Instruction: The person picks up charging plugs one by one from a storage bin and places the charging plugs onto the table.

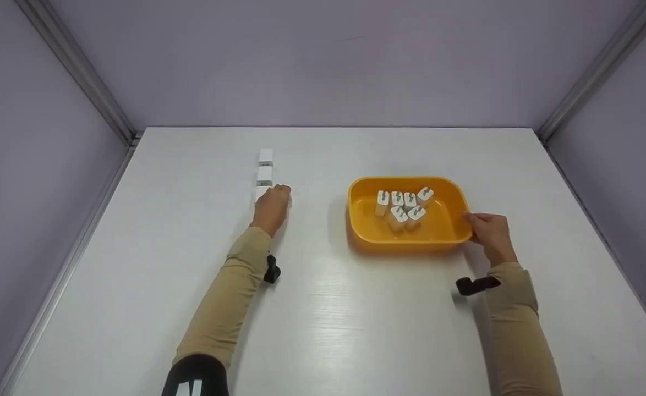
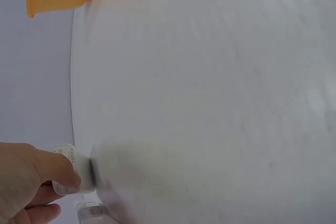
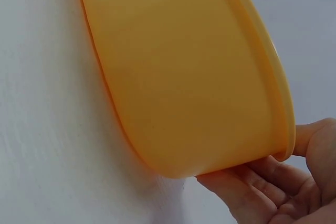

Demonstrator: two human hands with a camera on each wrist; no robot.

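The left hand (image 1: 272, 210) pinches a white box (image 2: 84, 169), with other white boxes (image 1: 264, 175) at its eleven o'clock, while the right hand (image 1: 491, 234) grips the orange tub (image 3: 184, 77) by its three o'clock edge

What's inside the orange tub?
Six small white-topped blocks with green marks on top, loosely clustered. Bare floor of the tub shows around them. Hidden: the floor directly beneath the blocks, and lower parts of the back ones covered by those in front.
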